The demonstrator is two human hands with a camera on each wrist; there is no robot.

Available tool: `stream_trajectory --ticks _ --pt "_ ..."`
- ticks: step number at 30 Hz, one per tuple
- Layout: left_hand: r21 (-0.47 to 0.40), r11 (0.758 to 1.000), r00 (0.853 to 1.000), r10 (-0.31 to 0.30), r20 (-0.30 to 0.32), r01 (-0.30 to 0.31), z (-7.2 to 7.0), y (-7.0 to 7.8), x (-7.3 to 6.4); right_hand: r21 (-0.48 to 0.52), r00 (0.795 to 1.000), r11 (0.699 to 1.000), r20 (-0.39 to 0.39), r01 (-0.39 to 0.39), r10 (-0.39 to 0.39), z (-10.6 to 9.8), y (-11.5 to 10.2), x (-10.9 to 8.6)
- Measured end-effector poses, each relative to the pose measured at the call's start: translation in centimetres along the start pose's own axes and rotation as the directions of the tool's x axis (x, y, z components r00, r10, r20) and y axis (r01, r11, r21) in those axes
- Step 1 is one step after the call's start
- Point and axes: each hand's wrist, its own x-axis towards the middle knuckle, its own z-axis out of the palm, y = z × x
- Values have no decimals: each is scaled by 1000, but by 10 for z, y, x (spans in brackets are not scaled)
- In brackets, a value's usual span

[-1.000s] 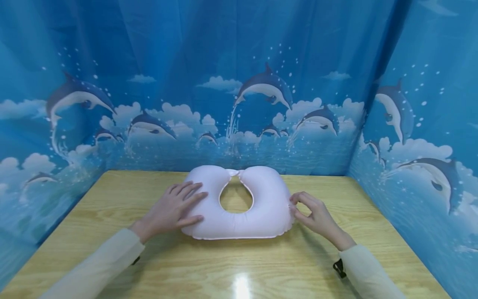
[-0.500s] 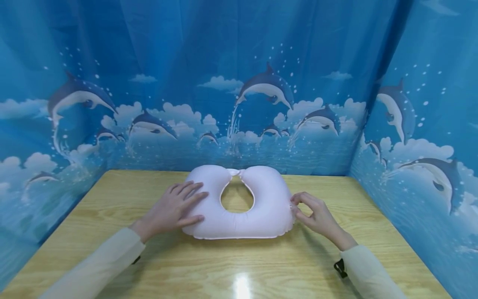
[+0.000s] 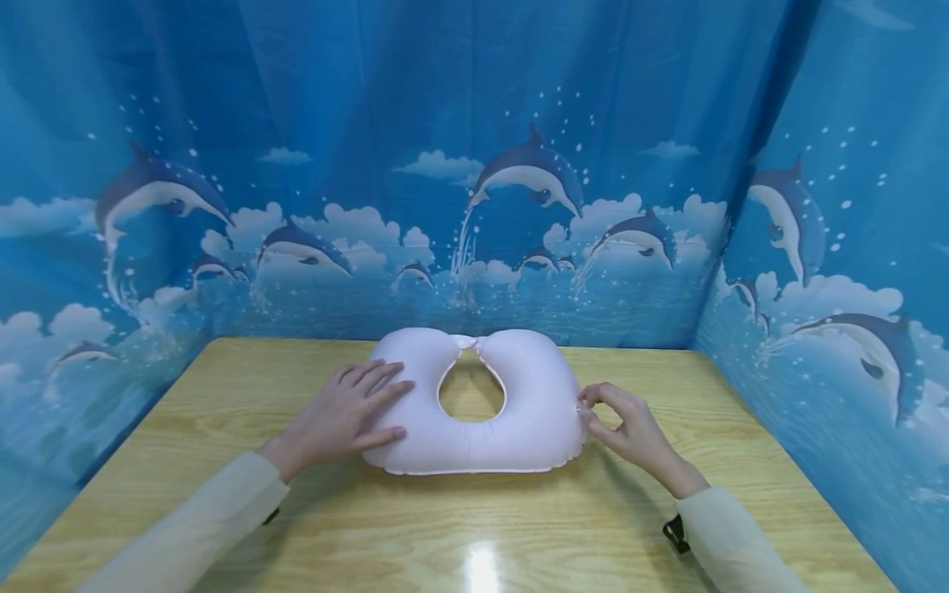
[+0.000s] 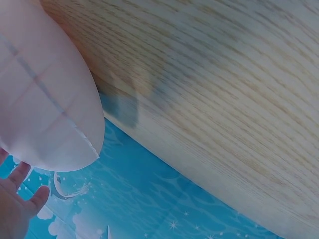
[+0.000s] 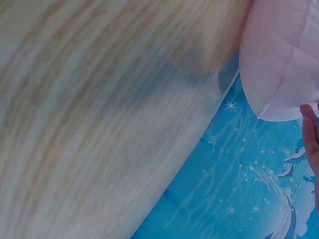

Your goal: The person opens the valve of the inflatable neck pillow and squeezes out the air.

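Note:
A pale pink inflatable neck pillow (image 3: 474,449), puffed up and U-shaped, lies on the table with its two ends meeting at the back. Across its left side rests my left hand (image 3: 344,416), fingers spread and nearly straight. At the pillow's right edge my right hand (image 3: 626,424) pinches a small clear valve (image 3: 582,409) between thumb and forefinger. In the left wrist view the pillow (image 4: 50,99) bulges at upper left, with the left hand's fingers (image 4: 20,174) at its edge. The right wrist view catches the pillow (image 5: 279,59) and part of the right hand (image 5: 311,137).
The wood-grain table (image 3: 474,527) reaches back to a blue dolphin-print curtain (image 3: 474,247). More of that curtain (image 3: 838,346) hangs along the right side. Dark straps (image 3: 675,533) show at the sleeve cuffs.
Both hands keep their places on the pillow. The whole view has shifted very slightly; nothing else visibly differs.

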Motion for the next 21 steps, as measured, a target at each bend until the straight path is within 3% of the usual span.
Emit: stream_trajectory --ticks 21 --pt "-7 1000 1000 3 9 -3 0 0 0 45 999 999 28 23 -24 0 3 1"
